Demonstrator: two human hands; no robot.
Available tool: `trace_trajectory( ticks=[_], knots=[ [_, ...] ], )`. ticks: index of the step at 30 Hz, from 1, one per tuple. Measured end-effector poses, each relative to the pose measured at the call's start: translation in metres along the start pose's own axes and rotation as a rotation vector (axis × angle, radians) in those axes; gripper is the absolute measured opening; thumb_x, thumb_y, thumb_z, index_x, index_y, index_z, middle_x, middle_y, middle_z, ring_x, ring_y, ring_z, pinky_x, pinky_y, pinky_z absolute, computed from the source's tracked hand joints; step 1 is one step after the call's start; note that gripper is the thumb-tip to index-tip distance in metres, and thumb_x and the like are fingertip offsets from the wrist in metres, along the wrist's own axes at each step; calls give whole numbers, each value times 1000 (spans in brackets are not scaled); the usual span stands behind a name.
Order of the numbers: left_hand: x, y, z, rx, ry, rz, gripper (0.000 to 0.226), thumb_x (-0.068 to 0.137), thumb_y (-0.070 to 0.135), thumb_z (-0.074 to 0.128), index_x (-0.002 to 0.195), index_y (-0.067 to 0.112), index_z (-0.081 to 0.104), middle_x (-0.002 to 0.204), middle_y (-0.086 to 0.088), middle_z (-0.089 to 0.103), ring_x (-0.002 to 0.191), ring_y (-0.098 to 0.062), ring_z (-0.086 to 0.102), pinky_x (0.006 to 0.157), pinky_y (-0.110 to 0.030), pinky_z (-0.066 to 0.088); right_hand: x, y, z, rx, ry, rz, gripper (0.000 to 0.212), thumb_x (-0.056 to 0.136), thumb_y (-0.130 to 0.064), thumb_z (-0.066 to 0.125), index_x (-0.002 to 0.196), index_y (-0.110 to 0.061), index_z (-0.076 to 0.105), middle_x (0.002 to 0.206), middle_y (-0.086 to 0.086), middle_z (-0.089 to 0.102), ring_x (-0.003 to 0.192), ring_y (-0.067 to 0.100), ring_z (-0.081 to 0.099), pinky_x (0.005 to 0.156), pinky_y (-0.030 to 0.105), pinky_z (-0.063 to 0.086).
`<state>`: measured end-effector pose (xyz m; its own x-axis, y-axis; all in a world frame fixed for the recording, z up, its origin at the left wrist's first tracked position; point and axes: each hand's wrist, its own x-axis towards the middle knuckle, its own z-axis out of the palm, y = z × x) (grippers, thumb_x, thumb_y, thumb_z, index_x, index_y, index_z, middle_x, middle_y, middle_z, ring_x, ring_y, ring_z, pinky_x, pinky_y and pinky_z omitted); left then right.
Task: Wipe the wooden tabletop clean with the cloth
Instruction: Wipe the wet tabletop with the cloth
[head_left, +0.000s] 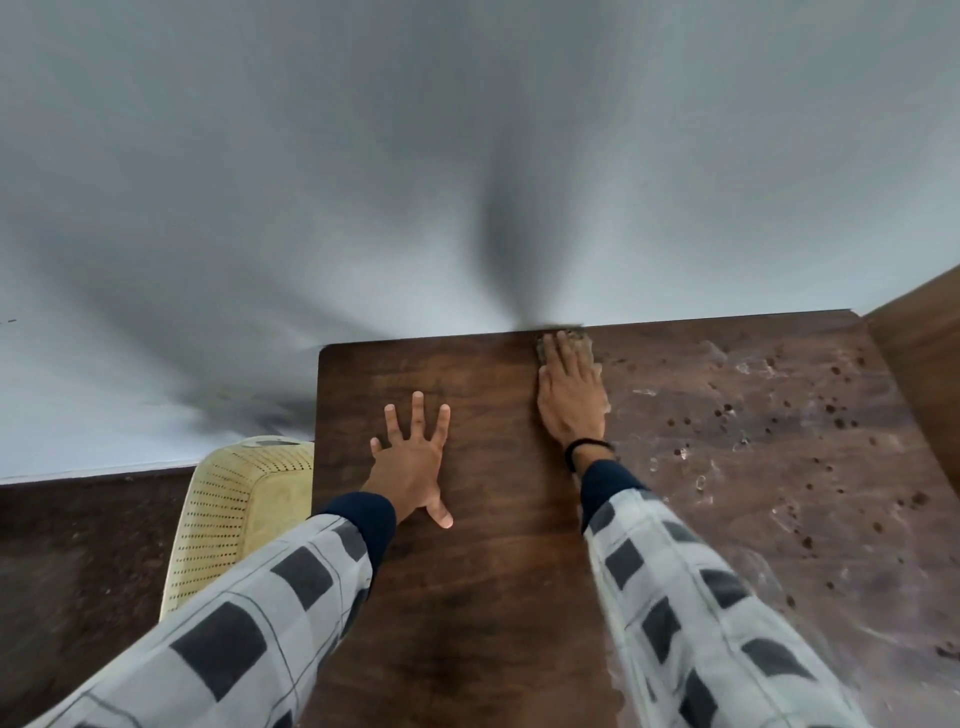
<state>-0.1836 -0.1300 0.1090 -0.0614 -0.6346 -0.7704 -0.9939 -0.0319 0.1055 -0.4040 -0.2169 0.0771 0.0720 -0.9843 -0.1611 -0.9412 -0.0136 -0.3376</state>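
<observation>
A dark wooden tabletop (483, 561) fills the lower middle and right of the head view. Its left part looks dark and clean. Its right part (769, 457) is covered with a pale dusty film and dark spots. My right hand (571, 400) lies flat at the table's far edge and presses down on a brownish cloth (582, 344), most of which is hidden under my fingers. My left hand (413, 462) rests flat on the clean part with fingers spread and holds nothing.
A cream perforated plastic chair (239, 499) stands against the table's left edge. A pale wall (363, 182) rises right behind the table's far edge. A wooden panel (924, 353) borders the table at the far right. Dark floor (78, 561) lies to the left.
</observation>
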Motion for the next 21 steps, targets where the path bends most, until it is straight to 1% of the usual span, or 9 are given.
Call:
trace_trajectory(
  ticks=[2, 5, 7, 10, 12, 14, 18, 19, 21],
  knots=[
    [0, 1, -1, 11, 2, -3, 159, 57, 52, 92, 149, 27, -35, 149, -12, -50, 139, -49, -34, 116, -69, 7, -26, -9, 11, 6, -35, -139, 52, 111, -33, 24, 162, -33, 16, 170, -11, 6, 157, 14, -5, 127, 41, -4],
    [-3, 2, -3, 1, -1, -3, 158, 58, 51, 92, 149, 26, -35, 149, -12, -50, 139, -49, -34, 116, -69, 6, -35, 9, 8, -60, -119, -354, 51, 111, -34, 23, 162, -35, 16, 169, -12, 9, 157, 12, -1, 128, 42, 4],
    [-5, 3, -5, -13, -4, 6, 157, 59, 49, 92, 150, 26, -34, 149, -11, -50, 139, -48, -35, 116, -69, 6, -12, 25, -2, -100, -98, -294, 52, 111, -31, 23, 162, -31, 16, 170, -7, 9, 157, 17, -1, 128, 46, 6],
    [-9, 3, -4, -17, 0, 6, 156, 60, 48, 92, 150, 26, -33, 150, -11, -48, 140, -48, -34, 117, -68, 6, 16, 26, -16, -6, 13, 17, 52, 110, -26, 27, 162, -26, 21, 171, -3, 11, 158, 19, 1, 128, 46, 6],
    [-9, 3, -5, -13, -1, 5, 156, 60, 48, 92, 150, 26, -33, 150, -12, -48, 140, -48, -34, 117, -68, 6, 18, 10, -13, 52, 57, 131, 52, 109, -24, 30, 161, -26, 25, 170, -3, 13, 158, 21, 0, 127, 47, 6],
    [-8, 3, -4, -6, 3, 7, 157, 60, 49, 92, 150, 26, -34, 150, -12, -48, 140, -49, -34, 116, -69, 7, 0, -8, 0, 41, 45, 60, 52, 109, -25, 30, 161, -26, 27, 170, -2, 15, 158, 24, 0, 127, 48, 4],
    [-6, 2, -3, -7, 4, 4, 159, 58, 50, 93, 149, 26, -34, 150, -12, -49, 140, -49, -34, 116, -69, 7, -31, -2, 8, -17, -48, -274, 50, 111, -29, 28, 161, -28, 25, 169, -6, 18, 157, 17, 6, 128, 44, 7],
    [-5, 2, -3, -10, 5, 5, 159, 58, 50, 93, 150, 26, -34, 150, -11, -49, 140, -49, -34, 116, -69, 7, -21, 8, 3, -51, -52, -295, 51, 111, -29, 27, 161, -28, 24, 169, -6, 17, 158, 18, 6, 128, 46, 9],
    [-5, 2, -4, -15, 1, 6, 159, 58, 49, 93, 150, 26, -34, 149, -11, -49, 139, -48, -34, 117, -69, 6, 3, 25, -9, -65, -40, -192, 51, 111, -28, 26, 162, -27, 21, 170, -4, 14, 158, 20, 4, 127, 47, 8]
  ],
)
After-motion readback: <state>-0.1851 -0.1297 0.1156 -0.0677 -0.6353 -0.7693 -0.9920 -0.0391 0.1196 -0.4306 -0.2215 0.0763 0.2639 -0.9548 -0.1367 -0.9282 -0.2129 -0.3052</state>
